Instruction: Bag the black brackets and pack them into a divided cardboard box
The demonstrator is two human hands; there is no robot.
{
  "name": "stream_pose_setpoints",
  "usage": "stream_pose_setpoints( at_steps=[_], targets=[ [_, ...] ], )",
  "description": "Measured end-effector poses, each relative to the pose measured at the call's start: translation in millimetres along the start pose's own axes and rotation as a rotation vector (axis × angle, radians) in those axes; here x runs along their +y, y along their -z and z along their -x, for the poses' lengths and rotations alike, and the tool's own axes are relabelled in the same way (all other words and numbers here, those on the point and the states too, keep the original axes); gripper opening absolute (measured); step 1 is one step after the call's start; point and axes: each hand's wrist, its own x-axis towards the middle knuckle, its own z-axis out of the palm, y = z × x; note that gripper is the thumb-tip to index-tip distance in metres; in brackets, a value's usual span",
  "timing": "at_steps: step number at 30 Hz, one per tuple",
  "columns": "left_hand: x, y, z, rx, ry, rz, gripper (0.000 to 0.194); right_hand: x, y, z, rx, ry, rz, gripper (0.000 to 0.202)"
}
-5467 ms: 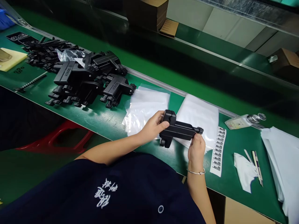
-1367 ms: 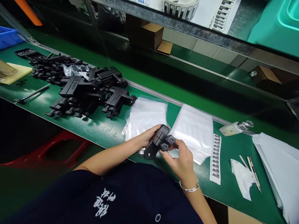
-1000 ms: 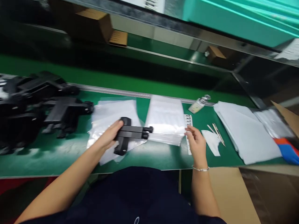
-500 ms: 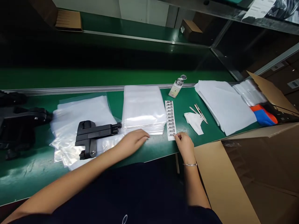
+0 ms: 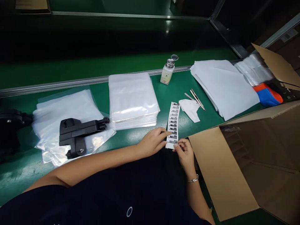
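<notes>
A narrow white strip of labels [image 5: 173, 120] with a column of dark printed blocks lies near the bench's front edge, its lower end raised slightly. My right hand [image 5: 186, 153] pinches the strip's lower right corner between thumb and fingers. My left hand [image 5: 152, 142] reaches in from the left, its fingers apart and the index fingertip resting on the lower labels. The thumb is close to the strip's left edge. Left of the strip sits a stack of clear plastic bags [image 5: 132, 97]. A crumpled white cloth [image 5: 190, 109] lies close by on the right.
A black clamp-like bracket [image 5: 78, 134] rests on loose clear bags [image 5: 67, 109]. A bottle with a raised lid [image 5: 167, 73] stands behind. Tweezers [image 5: 197, 99], white sheets [image 5: 226, 86] and an orange-blue item [image 5: 268, 94] are rightward. An open cardboard box [image 5: 222, 175] adjoins the front edge.
The strip has been drawn toward me and tilted, with my right hand still on its corner. My left hand has moved right, from the bag stack onto the strip. The view has shifted.
</notes>
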Motion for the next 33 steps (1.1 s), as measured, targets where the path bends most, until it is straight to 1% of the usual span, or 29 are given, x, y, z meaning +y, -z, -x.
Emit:
stream_pose_setpoints(
  at_steps=[2,4,5,6,8,9,11,13,14,15,16,17,18,19,20,21,22,23,24,25,26,28,29,30,31,32,33],
  targets=[
    [1.8,3.2,-7.0,0.010,0.097,0.299,0.047,-4.5,-4.7,-3.0,-0.004,0.049,-0.021,0.023],
    [3.5,3.9,-13.4,-0.011,0.175,0.564,0.042,-8.8,-6.6,-7.4,-0.037,0.091,0.009,0.023],
    [4.4,3.6,-15.6,0.000,0.206,0.634,0.036,-10.2,-7.0,-9.7,-0.043,0.114,0.046,0.024],
    [5.4,3.2,-17.2,0.028,0.233,0.654,0.029,-11.0,-7.1,-12.2,-0.037,0.144,0.099,0.024],
    [6.6,2.3,-18.9,0.086,0.267,0.601,0.020,-11.0,-7.4,-16.9,0.001,0.243,0.251,0.020],
    [6.6,1.9,-19.5,0.110,0.281,0.569,0.018,-10.5,-7.5,-19.0,0.031,0.324,0.352,0.018],
    [4.7,0.8,-21.3,0.141,0.317,0.556,0.017,-8.7,-7.9,-21.5,0.132,0.563,0.597,0.013],
    [0.9,-1.3,-24.5,0.150,0.356,0.623,0.018,-7.1,-7.7,-21.2,0.266,0.827,0.838,0.011],
    [-1.2,-2.7,-26.5,0.141,0.361,0.673,0.020,-7.1,-7.4,-20.0,0.328,0.938,0.925,0.011],
    [-2.9,-4.3,-28.3,0.121,0.348,0.724,0.025,-7.8,-6.9,-18.4,0.381,1.019,0.973,0.010],
    [-4.0,-5.8,-29.4,0.089,0.315,0.765,0.035,-9.6,-6.4,-16.8,0.417,1.044,0.976,0.010],
    [-4.0,-6.8,-29.5,0.045,0.270,0.788,0.049,-12.4,-6.1,-15.7,0.436,1.017,0.929,0.008],
    [-2.8,-6.7,-28.0,-0.004,0.226,0.778,0.064,-16.1,-6.0,-15.5,0.424,0.943,0.838,0.008],
    [-0.7,-5.0,-24.5,-0.046,0.197,0.721,0.078,-20.1,-6.3,-16.4,0.377,0.832,0.717,0.012],
    [2.1,-1.0,-18.9,-0.080,0.187,0.620,0.087,-24.1,-7.1,-18.7,0.294,0.705,0.595,0.018],
    [5.0,6.0,-10.9,-0.107,0.189,0.485,0.090,-27.5,-8.4,-22.1,0.190,0.577,0.499,0.024],
    [7.0,16.4,-0.6,-0.121,0.198,0.336,0.087,-30.0,-10.0,-26.2,0.091,0.469,0.447,0.028],
    [7.3,30.6,12.2,-0.116,0.207,0.190,0.080,-31.4,-12.0,-30.6,0.018,0.389,0.438,0.031],
    [5.3,48.2,27.4,-0.082,0.217,0.056,0.068,-31.7,-14.0,-34.8,-0.017,0.327,0.460,0.033],
    [0.3,68.7,45.0,-0.016,0.238,-0.061,0.057,-31.4,-16.0,-38.7,-0.012,0.289,0.486,0.035],
    [-7.6,90.9,64.9,0.080,0.269,-0.164,0.048,-30.7,-17.8,-42.3,0.020,0.272,0.491,0.036],
    [-30.9,133.9,110.9,0.336,0.400,-0.349,0.045,-29.9,-22.1,-49.6,0.113,0.293,0.381,0.032],
    [-44.9,151.4,135.3,0.422,0.452,-0.427,0.046,-30.6,-25.5,-53.8,0.146,0.315,0.269,0.028],
    [-59.1,164.1,158.8,0.464,0.491,-0.479,0.046,-32.3,-30.7,-58.3,0.150,0.331,0.138,0.023],
    [-72.5,171.5,180.0,0.484,0.530,-0.492,0.047,-35.0,-38.3,-62.8,0.114,0.329,0.006,0.019],
    [-84.3,173.3,197.2,0.484,0.549,-0.467,0.048,-38.7,-48.6,-66.7,0.040,0.306,-0.106,0.017],
    [-93.7,170.2,209.7,0.485,0.560,-0.430,0.050,-43.2,-61.9,-69.4,-0.061,0.273,-0.181,0.016]
  ],
)
